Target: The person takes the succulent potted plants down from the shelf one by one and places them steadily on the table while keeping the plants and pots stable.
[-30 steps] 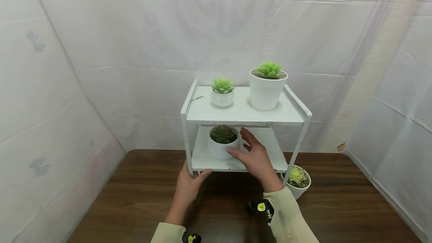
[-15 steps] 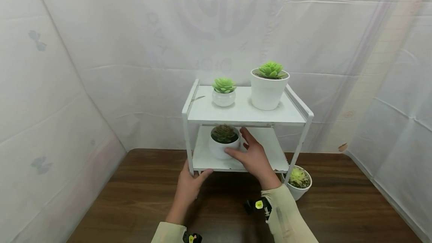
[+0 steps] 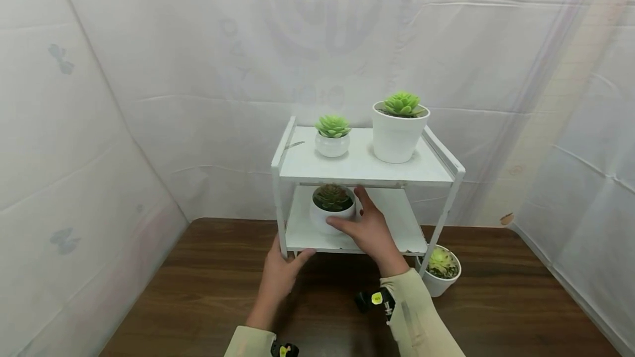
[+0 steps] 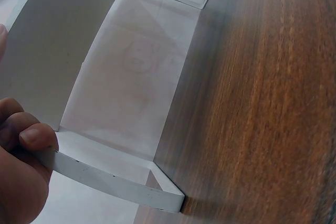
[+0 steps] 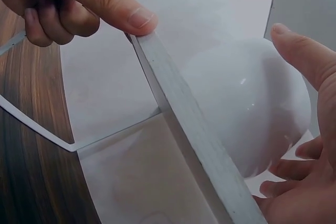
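Observation:
A two-tier white shelf rack [image 3: 362,173] stands on the brown wooden table. My left hand [image 3: 279,274] grips its front left leg [image 4: 113,181] at the lower tier's corner, thumb lying along the tier's front edge. On that lower tier sits a dark green succulent in a round white pot [image 3: 333,201]. My right hand [image 3: 371,234] reaches in from the front and spans the pot, thumb across its front and fingers along its right side. In the right wrist view, the pot's smooth wall [image 5: 236,100] lies between thumb and fingers.
The upper tier bears a small potted succulent [image 3: 332,145] and a larger one [image 3: 397,136]. Another potted succulent [image 3: 440,271] stands on the table [image 3: 501,285] by the rack's right front leg. White sheeting [image 3: 208,98] hangs behind and at both sides.
My right thumb has slid left across the front of the pot, and the fingers have come closer to its side. The left hand keeps its place on the rack. The head view has shifted slightly.

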`<state>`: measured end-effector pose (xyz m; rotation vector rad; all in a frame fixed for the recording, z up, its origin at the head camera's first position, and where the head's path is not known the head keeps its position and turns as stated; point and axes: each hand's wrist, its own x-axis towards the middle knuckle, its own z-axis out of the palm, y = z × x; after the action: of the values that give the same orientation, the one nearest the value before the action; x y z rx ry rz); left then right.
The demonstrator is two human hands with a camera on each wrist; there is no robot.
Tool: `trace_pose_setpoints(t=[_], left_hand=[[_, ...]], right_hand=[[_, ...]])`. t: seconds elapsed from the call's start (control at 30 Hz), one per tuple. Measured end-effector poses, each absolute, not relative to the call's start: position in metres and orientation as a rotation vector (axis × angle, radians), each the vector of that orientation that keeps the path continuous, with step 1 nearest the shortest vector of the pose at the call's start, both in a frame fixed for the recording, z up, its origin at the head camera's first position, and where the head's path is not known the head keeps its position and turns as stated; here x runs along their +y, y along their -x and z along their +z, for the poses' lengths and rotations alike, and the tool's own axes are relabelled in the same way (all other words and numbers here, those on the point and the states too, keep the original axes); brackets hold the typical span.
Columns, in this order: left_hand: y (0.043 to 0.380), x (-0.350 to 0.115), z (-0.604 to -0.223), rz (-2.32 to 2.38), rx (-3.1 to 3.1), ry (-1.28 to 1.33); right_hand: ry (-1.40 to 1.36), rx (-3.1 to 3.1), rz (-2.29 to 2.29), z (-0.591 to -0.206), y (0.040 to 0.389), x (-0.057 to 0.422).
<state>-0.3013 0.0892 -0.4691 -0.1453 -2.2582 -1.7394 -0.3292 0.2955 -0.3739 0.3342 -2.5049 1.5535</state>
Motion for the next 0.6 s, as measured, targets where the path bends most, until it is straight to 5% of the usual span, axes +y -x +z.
trace_pose_setpoints(t=[0.6], left_hand=[[0.301, 0.089, -0.470, -1.724, -2.226, 0.186]], right_hand=[[-0.285, -2.475, 1.552, -0.372, 0.337, 0.282]])
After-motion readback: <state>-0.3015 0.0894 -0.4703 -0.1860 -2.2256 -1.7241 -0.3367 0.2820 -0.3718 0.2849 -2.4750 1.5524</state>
